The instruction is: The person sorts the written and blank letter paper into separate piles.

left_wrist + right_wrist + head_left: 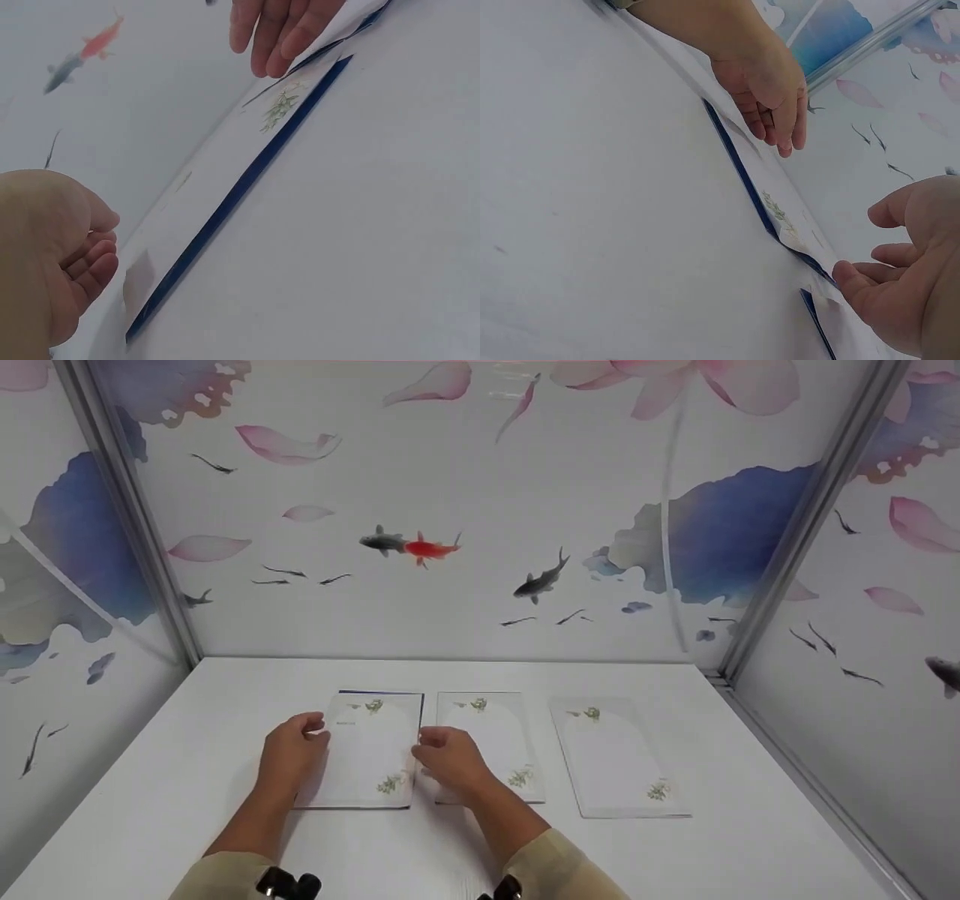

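On the white table lies the left sheet (364, 754), pale with green leaf prints, over something with a dark blue edge (232, 196). My left hand (292, 754) is at that sheet's left side, its fingers loosely bent and nothing seen between them. Along the opposite side my right hand (454, 757) has its fingers relaxed and parted, with the fingertips (843, 271) close to the edge. Whether they touch it I cannot tell. Partly behind the right hand and wrist is a similar middle sheet (487, 742).
A third printed sheet (619, 757) lies slightly turned to the right of the others. White panels (465, 622) with painted fish and petals enclose the table (150, 810) at the back and both sides, joined by metal posts (799, 532).
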A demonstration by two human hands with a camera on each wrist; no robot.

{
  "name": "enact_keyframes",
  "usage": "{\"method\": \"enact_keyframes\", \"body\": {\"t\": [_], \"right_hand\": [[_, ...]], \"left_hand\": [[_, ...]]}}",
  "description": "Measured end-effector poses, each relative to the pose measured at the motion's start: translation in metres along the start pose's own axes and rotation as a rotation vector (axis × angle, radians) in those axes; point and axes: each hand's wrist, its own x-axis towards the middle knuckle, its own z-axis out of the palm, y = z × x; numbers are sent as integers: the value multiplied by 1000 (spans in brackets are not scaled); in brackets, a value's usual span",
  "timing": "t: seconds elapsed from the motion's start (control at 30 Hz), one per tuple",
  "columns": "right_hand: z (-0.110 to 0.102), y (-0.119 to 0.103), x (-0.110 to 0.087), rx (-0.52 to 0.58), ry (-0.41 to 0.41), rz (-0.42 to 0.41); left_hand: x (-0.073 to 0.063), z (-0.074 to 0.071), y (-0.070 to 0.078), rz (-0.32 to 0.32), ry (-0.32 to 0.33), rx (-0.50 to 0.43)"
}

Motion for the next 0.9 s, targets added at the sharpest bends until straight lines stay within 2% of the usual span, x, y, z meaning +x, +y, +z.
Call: {"method": "enact_keyframes", "body": {"t": [0.2, 0.33, 0.5, 0.63, 0.9], "right_hand": [[-20, 2, 2, -3, -5, -33], [-44, 10, 8, -24, 18, -49], [-80, 20, 11, -28, 60, -58], [-108, 27, 8, -43, 101, -42], [-154, 38, 1, -69, 179, -3]], "left_hand": [[2, 17, 21, 29, -47, -58], [2, 36, 32, 42, -77, -84], [0, 57, 43, 67, -73, -107], [-4, 74, 54, 97, -78, -119], [-13, 102, 83, 100, -112, -166]]}}
